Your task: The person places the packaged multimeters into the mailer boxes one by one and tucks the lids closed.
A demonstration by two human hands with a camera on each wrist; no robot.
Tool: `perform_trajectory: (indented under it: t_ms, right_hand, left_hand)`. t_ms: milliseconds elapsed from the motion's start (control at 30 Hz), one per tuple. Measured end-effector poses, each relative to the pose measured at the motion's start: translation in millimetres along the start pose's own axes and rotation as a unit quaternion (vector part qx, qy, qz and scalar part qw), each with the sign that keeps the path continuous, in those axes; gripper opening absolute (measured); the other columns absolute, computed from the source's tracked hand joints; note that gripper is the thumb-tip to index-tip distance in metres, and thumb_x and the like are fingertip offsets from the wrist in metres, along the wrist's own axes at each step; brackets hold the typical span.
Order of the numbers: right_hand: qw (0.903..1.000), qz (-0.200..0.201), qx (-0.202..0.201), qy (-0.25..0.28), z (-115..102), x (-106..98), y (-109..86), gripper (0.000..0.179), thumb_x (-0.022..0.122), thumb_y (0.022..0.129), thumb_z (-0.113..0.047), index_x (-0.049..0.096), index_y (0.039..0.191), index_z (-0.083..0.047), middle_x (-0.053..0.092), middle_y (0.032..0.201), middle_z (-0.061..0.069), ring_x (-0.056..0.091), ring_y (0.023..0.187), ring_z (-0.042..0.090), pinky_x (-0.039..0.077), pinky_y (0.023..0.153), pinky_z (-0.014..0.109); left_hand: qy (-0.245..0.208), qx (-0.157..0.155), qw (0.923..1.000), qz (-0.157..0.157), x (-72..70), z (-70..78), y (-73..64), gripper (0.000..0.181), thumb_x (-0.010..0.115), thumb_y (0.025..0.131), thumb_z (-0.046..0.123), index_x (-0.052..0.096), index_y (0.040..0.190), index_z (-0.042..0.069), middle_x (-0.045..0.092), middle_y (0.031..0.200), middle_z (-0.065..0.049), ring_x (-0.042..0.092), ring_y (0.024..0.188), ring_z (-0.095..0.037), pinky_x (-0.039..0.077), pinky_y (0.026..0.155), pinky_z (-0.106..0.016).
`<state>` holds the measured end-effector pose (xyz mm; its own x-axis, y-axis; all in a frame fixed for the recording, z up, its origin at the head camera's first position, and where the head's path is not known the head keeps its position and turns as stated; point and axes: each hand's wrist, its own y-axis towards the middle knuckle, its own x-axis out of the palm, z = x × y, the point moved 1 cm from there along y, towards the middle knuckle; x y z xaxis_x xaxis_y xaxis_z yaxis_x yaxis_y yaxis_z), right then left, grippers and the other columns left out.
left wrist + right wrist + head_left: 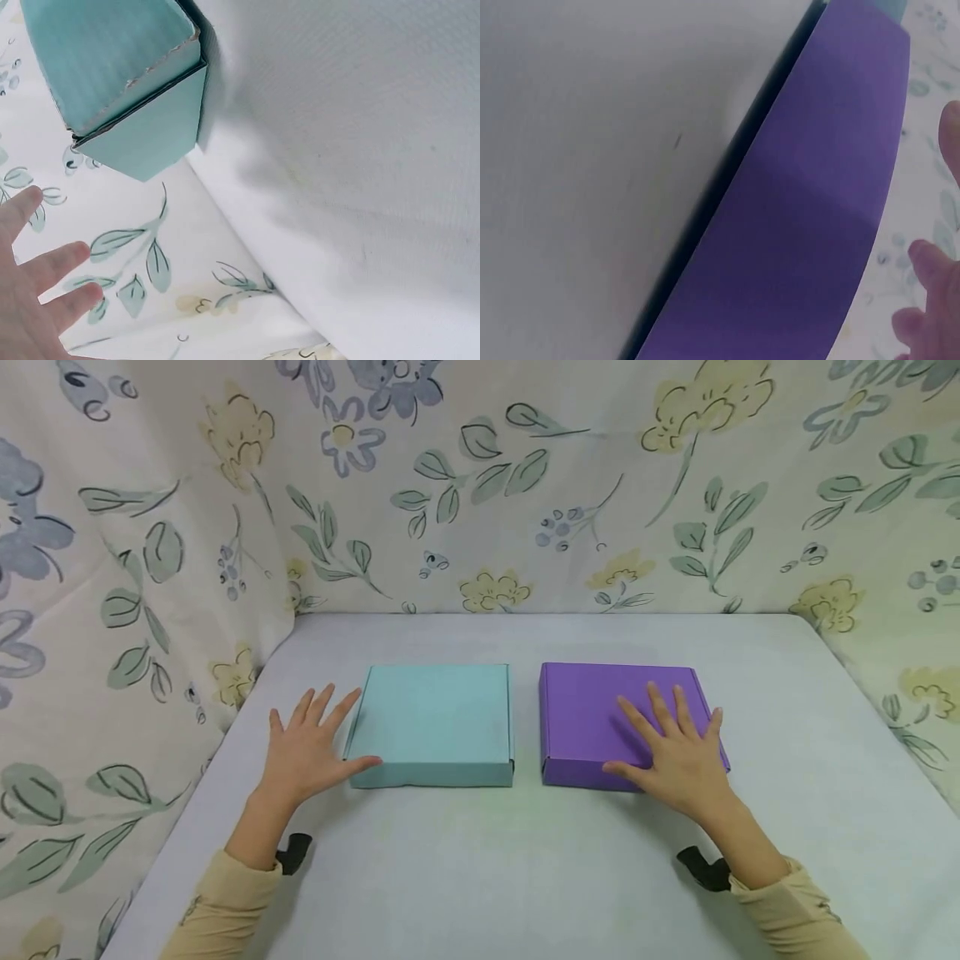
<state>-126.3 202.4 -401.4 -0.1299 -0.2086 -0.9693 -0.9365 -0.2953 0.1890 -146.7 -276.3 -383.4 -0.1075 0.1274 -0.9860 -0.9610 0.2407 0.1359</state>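
Observation:
A light teal cardboard box [435,714] lies flat and closed on the table, left of the middle. Beside its left edge my left hand [307,756] is spread, the thumb overlapping the box's front corner in the head view. In the left wrist view the teal box [124,82] shows its end, with the left fingers [56,266] apart from it. To the right lies a closed purple cardboard box [581,714]. My right hand [682,760] hovers over its right part, fingers spread, casting a shadow on the lid. The right wrist view shows the purple box's side [795,202].
Both boxes sit on a white-covered table [480,868], with a narrow gap between them. A floral curtain [480,485] hangs behind the table and along both sides. Black straps or mounts [294,853] show at both wrists, below beige sleeves [225,906].

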Motion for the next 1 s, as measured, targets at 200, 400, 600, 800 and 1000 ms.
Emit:
perform_trajectory:
  t_ms: [200,400,600,800,1000]
  right_hand:
    - [0.9992,-0.010,0.035,0.014,20.3,-6.3,-6.3,0.094,0.057,0.085,-0.068,0.014,0.158,-0.027,-0.002,0.160,0.022,-0.014,0.144,0.042,-0.012,0.096,0.080]
    - [0.9968,-0.017,0.068,0.038,38.4,-11.4,-14.4,0.093,0.056,0.087,-0.065,0.010,0.158,-0.025,-0.009,0.159,0.023,-0.020,0.142,0.043,-0.016,0.093,0.080]
    - [0.9951,-0.021,0.089,0.039,48.4,-14.8,-22.7,0.092,0.054,0.089,-0.064,0.007,0.158,-0.025,-0.010,0.157,0.027,-0.019,0.141,0.047,-0.016,0.092,0.081]
    - [0.9934,-0.026,0.106,0.034,60.0,-15.3,-33.5,0.094,0.054,0.088,-0.065,0.006,0.158,-0.024,-0.011,0.156,0.030,-0.018,0.140,0.049,-0.016,0.091,0.081]
    - [0.9915,-0.038,0.122,0.025,69.4,-13.3,-41.7,0.096,0.053,0.087,-0.067,0.005,0.158,-0.022,-0.010,0.155,0.033,-0.017,0.139,0.051,-0.012,0.090,0.084]
  left_hand:
    - [0.000,-0.008,0.9999,-0.014,1.7,-1.4,-0.6,0.097,0.065,0.074,0.071,0.034,0.151,0.020,0.029,0.154,-0.024,0.021,0.140,-0.049,0.011,0.096,-0.083]
    - [-0.005,-0.016,0.9997,-0.019,5.2,-4.2,-2.1,0.098,0.064,0.075,0.072,0.033,0.152,0.020,0.027,0.154,-0.024,0.019,0.141,-0.049,0.009,0.097,-0.083]
    - [-0.010,-0.029,0.9994,-0.014,2.7,-9.4,-6.6,0.097,0.063,0.077,0.070,0.030,0.153,0.021,0.026,0.154,-0.025,0.018,0.140,-0.050,0.008,0.096,-0.083]
    - [-0.017,-0.035,0.9991,-0.015,2.3,-13.5,-10.2,0.096,0.062,0.078,0.070,0.028,0.154,0.021,0.025,0.154,-0.025,0.017,0.140,-0.050,0.007,0.096,-0.083]
    - [-0.026,-0.038,0.9988,-0.020,2.6,-14.5,-13.2,0.096,0.061,0.079,0.070,0.028,0.154,0.020,0.023,0.155,-0.026,0.015,0.141,-0.051,0.003,0.096,-0.083]
